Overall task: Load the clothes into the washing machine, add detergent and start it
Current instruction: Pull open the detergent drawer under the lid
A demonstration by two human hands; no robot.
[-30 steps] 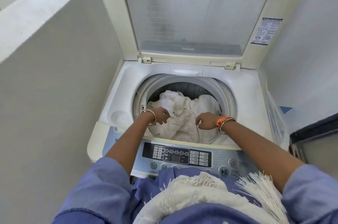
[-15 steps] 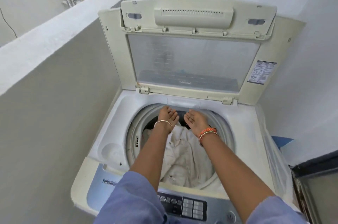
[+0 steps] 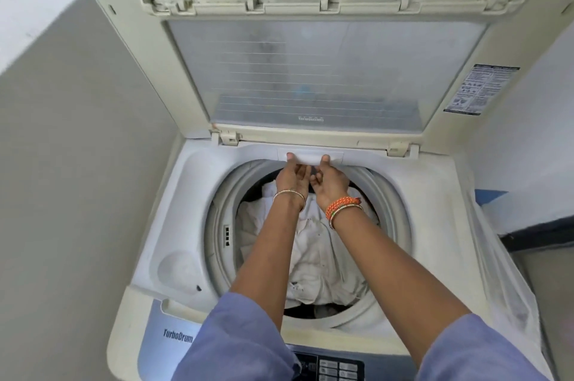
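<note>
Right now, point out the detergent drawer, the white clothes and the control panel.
detergent drawer (image 3: 310, 154): head view, on its white front face between the thumbs.
white clothes (image 3: 323, 259): head view, on the crumpled fabric in the drum between the forearms.
control panel (image 3: 337, 366): head view, on the dark button block at the bottom edge.

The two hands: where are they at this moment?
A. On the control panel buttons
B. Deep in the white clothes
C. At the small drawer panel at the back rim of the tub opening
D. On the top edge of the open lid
C: the left hand and right hand both reach over the white clothes, thumbs on the drawer panel just under the lid hinge.
</note>
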